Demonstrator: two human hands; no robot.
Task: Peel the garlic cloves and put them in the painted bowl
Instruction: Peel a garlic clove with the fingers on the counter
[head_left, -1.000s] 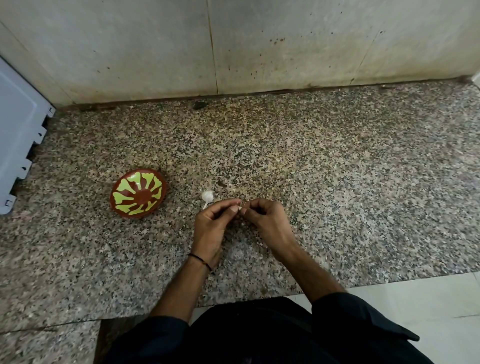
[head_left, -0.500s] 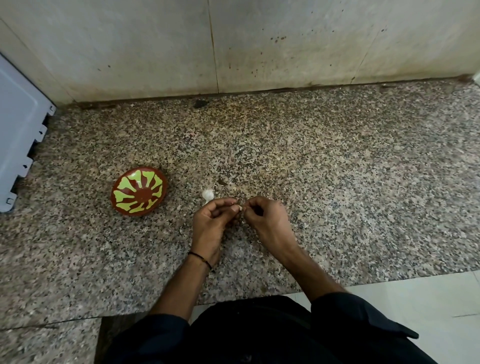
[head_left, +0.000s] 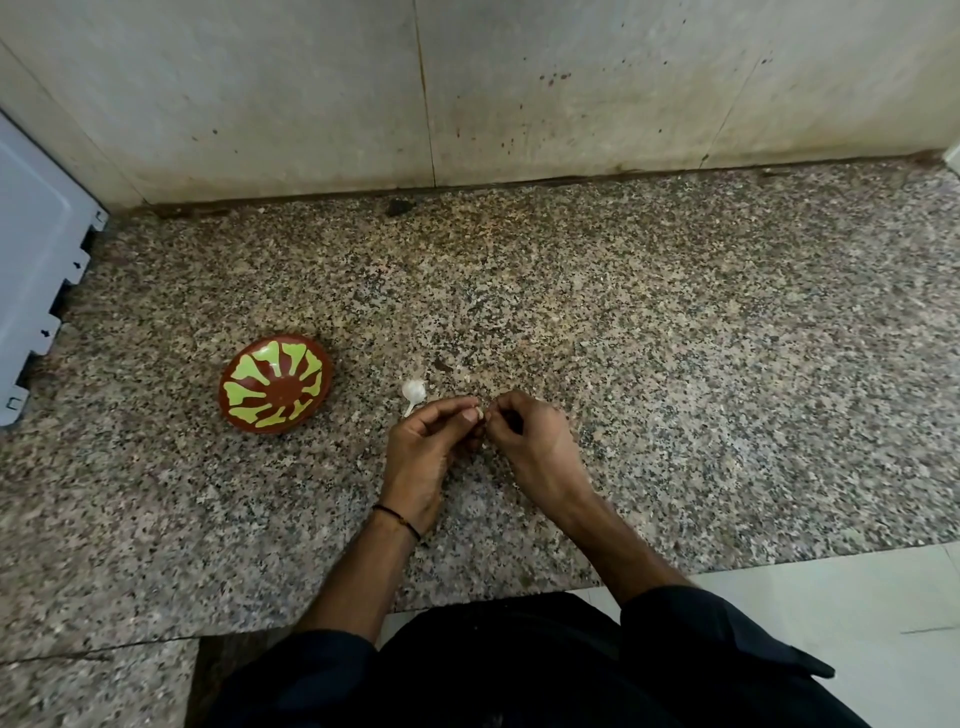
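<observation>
A stained grey wall (head_left: 311, 93) backs a speckled granite counter (head_left: 675, 364), with a white panel (head_left: 31, 249) at its left edge. The painted bowl (head_left: 275, 384), brown with green strokes, sits on the counter left of the hands, apart from them. The left hand (head_left: 421, 452), a dark thread (head_left: 397, 517) at its wrist, and the right hand (head_left: 535, 441) meet fingertip to fingertip, both pinching a small clove (head_left: 481, 414). A white garlic piece (head_left: 414, 391) lies just beyond the left hand.
</observation>
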